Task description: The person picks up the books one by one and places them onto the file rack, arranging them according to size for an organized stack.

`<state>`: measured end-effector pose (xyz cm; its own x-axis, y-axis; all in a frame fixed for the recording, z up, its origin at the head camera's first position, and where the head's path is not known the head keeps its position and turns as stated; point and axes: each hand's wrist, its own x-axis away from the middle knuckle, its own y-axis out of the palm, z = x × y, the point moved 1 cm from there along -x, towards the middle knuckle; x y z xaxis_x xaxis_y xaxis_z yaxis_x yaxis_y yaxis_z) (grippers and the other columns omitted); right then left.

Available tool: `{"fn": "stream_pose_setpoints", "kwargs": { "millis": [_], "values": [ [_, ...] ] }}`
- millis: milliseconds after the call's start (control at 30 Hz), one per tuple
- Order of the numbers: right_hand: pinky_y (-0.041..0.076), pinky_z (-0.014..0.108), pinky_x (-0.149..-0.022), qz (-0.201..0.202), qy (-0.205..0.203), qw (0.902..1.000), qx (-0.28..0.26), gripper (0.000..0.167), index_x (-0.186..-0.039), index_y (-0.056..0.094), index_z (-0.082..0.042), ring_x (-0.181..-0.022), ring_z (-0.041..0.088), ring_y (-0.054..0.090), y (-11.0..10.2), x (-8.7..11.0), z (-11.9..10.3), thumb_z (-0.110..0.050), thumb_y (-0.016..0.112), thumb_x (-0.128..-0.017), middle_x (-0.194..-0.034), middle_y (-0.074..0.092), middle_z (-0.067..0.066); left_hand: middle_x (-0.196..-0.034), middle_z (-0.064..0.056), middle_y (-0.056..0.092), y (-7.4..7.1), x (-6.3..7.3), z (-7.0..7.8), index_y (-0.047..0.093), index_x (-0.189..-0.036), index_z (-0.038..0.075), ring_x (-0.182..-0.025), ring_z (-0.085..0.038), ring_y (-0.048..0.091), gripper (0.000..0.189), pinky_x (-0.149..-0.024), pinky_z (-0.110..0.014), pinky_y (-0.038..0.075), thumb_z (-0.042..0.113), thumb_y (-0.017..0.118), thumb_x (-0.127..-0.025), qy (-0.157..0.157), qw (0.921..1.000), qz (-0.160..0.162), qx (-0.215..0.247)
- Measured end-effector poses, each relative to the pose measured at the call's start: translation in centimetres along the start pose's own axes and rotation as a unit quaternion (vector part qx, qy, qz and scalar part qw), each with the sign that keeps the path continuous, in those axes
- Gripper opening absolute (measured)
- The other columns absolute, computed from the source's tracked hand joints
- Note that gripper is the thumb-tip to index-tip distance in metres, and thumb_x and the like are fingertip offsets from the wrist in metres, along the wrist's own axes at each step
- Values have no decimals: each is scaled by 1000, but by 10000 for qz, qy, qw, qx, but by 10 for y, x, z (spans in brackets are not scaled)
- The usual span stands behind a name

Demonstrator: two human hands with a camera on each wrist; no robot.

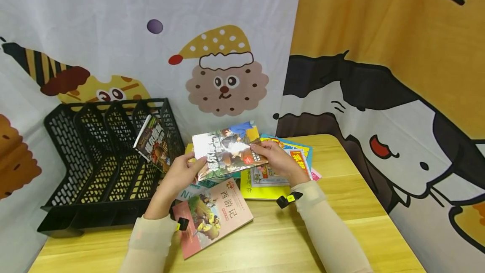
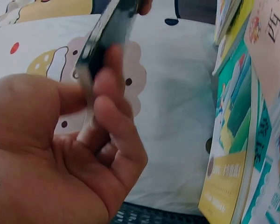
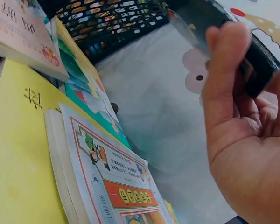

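Mid-frame, the left hand (image 1: 181,171) and right hand (image 1: 279,160) grip a glossy book (image 1: 227,151) lying lengthwise between them, left nearer the black rack (image 1: 96,218) at frame left.

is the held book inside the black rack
No, the held book is in the air, to the right of the black rack in the head view.

A glossy illustrated book (image 1: 227,153) tilts between left hand (image 1: 181,174) and right hand (image 1: 279,160)
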<state>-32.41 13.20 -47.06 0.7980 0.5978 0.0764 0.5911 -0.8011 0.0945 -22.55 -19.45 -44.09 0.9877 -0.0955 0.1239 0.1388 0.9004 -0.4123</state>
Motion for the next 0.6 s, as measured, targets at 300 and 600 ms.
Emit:
{"fn": "stream_pose_setpoints", "kwargs": {
  "millis": [300,600],
  "values": [
    [58,32,-69,159,104,9990,397,47,-76,56,-15,-69,16,54,-2,-1,1,-41,62,-115,-80,52,-3,-162,-32,53,-4,3,4,33,-172,0,-146,-45,58,67,-111,-58,52,39,48,-120,123,9993,268,-247],
    [54,38,-56,48,-30,9990,440,61,-63,35,-18,-48,20,56,-5,1,6,-34,63,-114,-77,37,-3,-79,-4,61,-4,2,4,66,-146,5,-67,-15,53,53,-63,-31,45,48,53,-117,25,9992,403,69]
  ]
}}
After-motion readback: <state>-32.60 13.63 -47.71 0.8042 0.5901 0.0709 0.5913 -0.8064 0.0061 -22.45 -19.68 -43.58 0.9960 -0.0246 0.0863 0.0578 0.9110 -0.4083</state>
